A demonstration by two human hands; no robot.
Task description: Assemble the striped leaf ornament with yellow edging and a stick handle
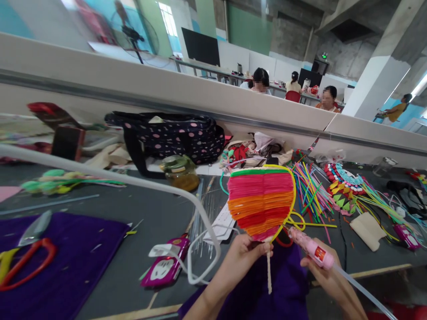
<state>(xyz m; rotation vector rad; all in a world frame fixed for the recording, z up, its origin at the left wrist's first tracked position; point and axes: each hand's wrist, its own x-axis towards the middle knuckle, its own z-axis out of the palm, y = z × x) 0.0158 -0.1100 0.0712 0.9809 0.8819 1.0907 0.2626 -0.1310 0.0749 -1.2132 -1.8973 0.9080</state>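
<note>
The left grip [251, 251] is closed around the base of a striped fan [262, 200], thumb and fingers pinching where the pale twisted stem [269, 275] begins. The fan stands upright just above this grip, its bands running from green at the top through pink and orange to red, with pink again at the bottom. A yellow strand [295, 191] borders its right edge and loops out toward the space above the right grip [320, 264]. That grip is wrapped around a pink glue gun [312, 249], whose nozzle points at the fan's lower right edge; whether it touches cannot be told. A translucent glue stick [360, 286] trails from the gun's rear, to the right of the grip.

Left of the left grip, a purple packet [165, 266] lies on the grey counter [123, 266], partly crossed by a white bent tube [196, 204]. Farther left, red-and-yellow-handled scissors [33, 255] rest on a purple cloth [90, 249]. Beyond the left grip, to its upper left, are a lidded jar [180, 175] and a dotted bag [173, 135]. Beyond the right grip spreads a pile of coloured stems [310, 189].
</note>
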